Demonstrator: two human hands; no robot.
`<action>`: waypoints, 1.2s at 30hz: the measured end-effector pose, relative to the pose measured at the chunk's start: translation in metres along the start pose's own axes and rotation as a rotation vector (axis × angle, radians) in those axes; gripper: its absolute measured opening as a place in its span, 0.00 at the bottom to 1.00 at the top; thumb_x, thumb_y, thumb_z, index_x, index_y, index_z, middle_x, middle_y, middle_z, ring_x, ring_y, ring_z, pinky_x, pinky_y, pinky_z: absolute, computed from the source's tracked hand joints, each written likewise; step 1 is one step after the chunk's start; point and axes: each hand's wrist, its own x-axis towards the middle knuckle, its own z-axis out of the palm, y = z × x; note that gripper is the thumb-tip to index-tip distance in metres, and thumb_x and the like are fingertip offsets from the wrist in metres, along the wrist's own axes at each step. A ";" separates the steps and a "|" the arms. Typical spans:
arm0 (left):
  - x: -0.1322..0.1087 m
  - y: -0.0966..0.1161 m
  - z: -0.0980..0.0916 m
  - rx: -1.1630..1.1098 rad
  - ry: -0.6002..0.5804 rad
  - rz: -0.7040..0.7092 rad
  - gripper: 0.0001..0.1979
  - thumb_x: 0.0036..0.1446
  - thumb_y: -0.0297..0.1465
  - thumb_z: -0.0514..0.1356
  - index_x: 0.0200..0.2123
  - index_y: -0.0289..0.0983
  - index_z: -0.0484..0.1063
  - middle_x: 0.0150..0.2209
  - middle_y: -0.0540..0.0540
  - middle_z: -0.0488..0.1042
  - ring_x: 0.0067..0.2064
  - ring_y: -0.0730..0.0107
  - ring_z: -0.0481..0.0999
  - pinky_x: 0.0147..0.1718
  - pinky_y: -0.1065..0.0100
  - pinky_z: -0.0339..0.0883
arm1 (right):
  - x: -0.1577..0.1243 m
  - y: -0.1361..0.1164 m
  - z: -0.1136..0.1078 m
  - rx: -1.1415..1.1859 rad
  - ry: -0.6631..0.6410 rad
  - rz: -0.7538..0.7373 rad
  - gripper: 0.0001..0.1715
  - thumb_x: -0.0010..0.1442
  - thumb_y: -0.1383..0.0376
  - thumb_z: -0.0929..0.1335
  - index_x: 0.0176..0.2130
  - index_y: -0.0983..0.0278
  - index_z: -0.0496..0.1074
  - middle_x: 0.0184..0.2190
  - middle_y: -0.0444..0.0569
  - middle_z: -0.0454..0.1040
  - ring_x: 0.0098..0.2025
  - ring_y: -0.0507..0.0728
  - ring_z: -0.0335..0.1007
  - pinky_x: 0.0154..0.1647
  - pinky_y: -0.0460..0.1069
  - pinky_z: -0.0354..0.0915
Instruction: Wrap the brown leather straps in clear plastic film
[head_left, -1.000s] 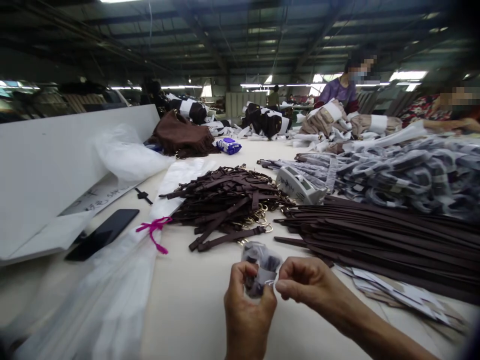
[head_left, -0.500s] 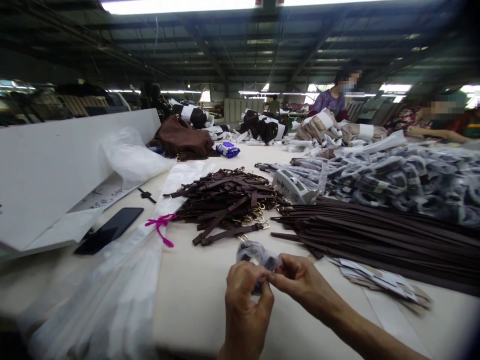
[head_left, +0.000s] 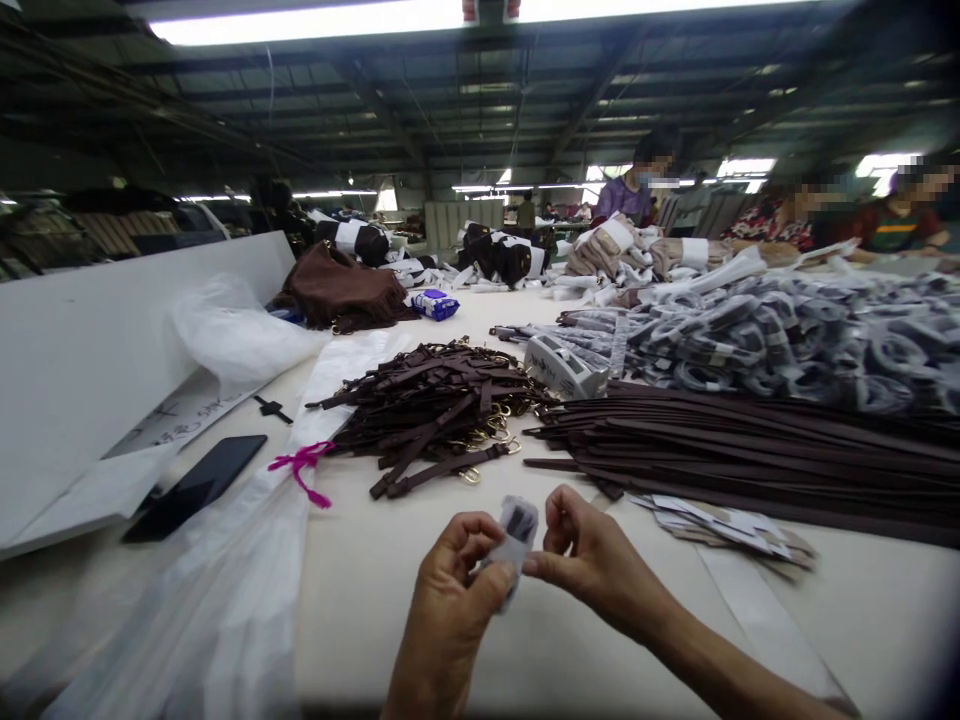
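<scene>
My left hand (head_left: pixel 450 610) and my right hand (head_left: pixel 592 560) meet low in the middle, both pinching a small clear plastic packet (head_left: pixel 514 530) with something dark inside it. The packet is held upright just above the cream table (head_left: pixel 390 590). Beyond the hands lies a heap of short dark brown straps (head_left: pixel 435 405) with gold rings. A stack of long brown straps (head_left: pixel 735 450) stretches off to the right.
A black phone (head_left: pixel 196 485) and a white board (head_left: pixel 112 340) lie left, with clear bags (head_left: pixel 217 590) tied by a pink ribbon (head_left: pixel 300 465). A tape dispenser (head_left: pixel 562 368), wrapped straps (head_left: pixel 787 335), paper tags (head_left: pixel 720 520) and a brown bag (head_left: pixel 337 290) lie farther off. Other people work at the far right.
The packet has been folded smaller and now stands upright between my fingers. The view has shifted slightly right; the hands stay close together.
</scene>
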 end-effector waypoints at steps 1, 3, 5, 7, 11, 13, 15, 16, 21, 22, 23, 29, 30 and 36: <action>0.001 0.003 -0.002 0.020 -0.020 -0.027 0.18 0.45 0.32 0.64 0.38 0.38 0.61 0.29 0.49 0.71 0.27 0.76 0.65 0.25 0.74 0.55 | 0.000 0.003 -0.001 -0.156 0.121 -0.143 0.24 0.46 0.55 0.73 0.32 0.62 0.59 0.24 0.44 0.69 0.27 0.55 0.65 0.26 0.48 0.61; 0.002 0.010 -0.004 0.038 -0.070 -0.090 0.23 0.45 0.33 0.64 0.43 0.39 0.57 0.28 0.50 0.70 0.27 0.75 0.65 0.24 0.74 0.55 | 0.000 0.008 -0.005 -0.415 0.306 -0.505 0.24 0.47 0.58 0.74 0.40 0.63 0.63 0.38 0.53 0.69 0.40 0.61 0.67 0.38 0.56 0.65; 0.004 0.015 -0.003 0.046 -0.106 -0.134 0.25 0.45 0.34 0.64 0.44 0.39 0.55 0.27 0.50 0.69 0.27 0.74 0.65 0.24 0.74 0.55 | 0.002 0.009 -0.012 -0.577 0.333 -0.863 0.23 0.53 0.64 0.71 0.48 0.60 0.63 0.50 0.57 0.64 0.53 0.65 0.60 0.51 0.64 0.57; 0.005 0.019 0.000 0.069 -0.127 -0.155 0.24 0.45 0.34 0.64 0.43 0.38 0.55 0.26 0.51 0.68 0.26 0.75 0.65 0.24 0.74 0.55 | 0.005 0.004 -0.021 -0.712 0.228 -1.083 0.20 0.58 0.70 0.67 0.50 0.58 0.64 0.53 0.55 0.62 0.57 0.64 0.56 0.57 0.68 0.49; 0.008 0.021 0.007 0.159 -0.164 -0.198 0.23 0.45 0.33 0.64 0.41 0.37 0.57 0.26 0.52 0.66 0.26 0.76 0.64 0.24 0.74 0.55 | 0.008 -0.009 -0.033 -0.901 -0.057 -1.141 0.18 0.64 0.72 0.59 0.52 0.63 0.63 0.52 0.53 0.67 0.57 0.61 0.56 0.61 0.69 0.40; 0.010 0.020 0.009 0.175 -0.187 -0.215 0.22 0.44 0.32 0.64 0.41 0.37 0.57 0.27 0.51 0.66 0.26 0.75 0.65 0.24 0.74 0.55 | 0.008 -0.012 -0.035 -0.924 -0.137 -1.121 0.17 0.65 0.72 0.57 0.51 0.67 0.64 0.47 0.52 0.71 0.54 0.59 0.60 0.62 0.66 0.41; 0.011 0.019 0.010 0.179 -0.193 -0.222 0.23 0.44 0.31 0.64 0.41 0.38 0.57 0.28 0.51 0.66 0.27 0.75 0.65 0.24 0.74 0.56 | 0.008 -0.012 -0.035 -0.920 -0.157 -1.126 0.15 0.64 0.73 0.56 0.46 0.69 0.66 0.40 0.52 0.73 0.48 0.57 0.65 0.62 0.64 0.45; 0.011 0.019 0.010 0.179 -0.185 -0.214 0.23 0.43 0.31 0.65 0.40 0.38 0.57 0.29 0.51 0.66 0.28 0.75 0.65 0.25 0.74 0.56 | 0.008 -0.012 -0.036 -0.921 -0.156 -1.135 0.14 0.64 0.73 0.57 0.44 0.70 0.67 0.37 0.51 0.73 0.45 0.57 0.66 0.61 0.63 0.46; 0.012 0.012 0.011 0.103 -0.193 -0.215 0.20 0.43 0.32 0.65 0.38 0.35 0.61 0.33 0.48 0.67 0.33 0.73 0.66 0.30 0.73 0.58 | 0.009 -0.014 -0.041 -0.996 -0.170 -1.198 0.13 0.62 0.74 0.57 0.41 0.71 0.68 0.33 0.51 0.72 0.38 0.56 0.67 0.61 0.63 0.49; 0.012 0.010 0.011 0.083 -0.217 -0.253 0.18 0.44 0.34 0.65 0.36 0.33 0.63 0.32 0.47 0.67 0.32 0.73 0.65 0.30 0.72 0.57 | 0.010 -0.015 -0.043 -1.013 -0.166 -1.217 0.13 0.62 0.73 0.57 0.39 0.70 0.68 0.32 0.50 0.72 0.37 0.56 0.67 0.60 0.63 0.49; 0.012 0.008 0.011 0.063 -0.239 -0.289 0.17 0.45 0.35 0.64 0.34 0.32 0.64 0.30 0.47 0.67 0.31 0.73 0.65 0.30 0.72 0.57 | 0.011 -0.016 -0.045 -1.021 -0.154 -1.242 0.14 0.62 0.73 0.56 0.39 0.70 0.68 0.32 0.50 0.72 0.37 0.56 0.68 0.60 0.64 0.48; 0.008 0.000 0.004 0.107 -0.195 -0.147 0.13 0.50 0.36 0.62 0.30 0.31 0.68 0.27 0.48 0.67 0.29 0.75 0.63 0.31 0.71 0.56 | 0.007 0.005 -0.051 -0.875 0.041 -1.074 0.18 0.63 0.65 0.62 0.52 0.65 0.63 0.49 0.56 0.69 0.54 0.62 0.60 0.59 0.67 0.47; 0.007 0.000 0.003 0.158 -0.173 -0.103 0.13 0.51 0.37 0.61 0.31 0.31 0.68 0.27 0.48 0.67 0.29 0.75 0.62 0.31 0.72 0.56 | 0.003 0.010 -0.049 -0.768 0.131 -0.954 0.19 0.62 0.62 0.64 0.52 0.64 0.63 0.48 0.57 0.69 0.53 0.62 0.62 0.56 0.65 0.54; 0.005 0.001 0.004 0.530 -0.063 0.050 0.11 0.54 0.37 0.59 0.33 0.35 0.70 0.28 0.49 0.68 0.31 0.72 0.64 0.31 0.72 0.56 | -0.027 0.021 -0.014 0.234 -0.010 0.093 0.19 0.59 0.52 0.63 0.35 0.65 0.70 0.19 0.43 0.64 0.19 0.49 0.57 0.18 0.45 0.54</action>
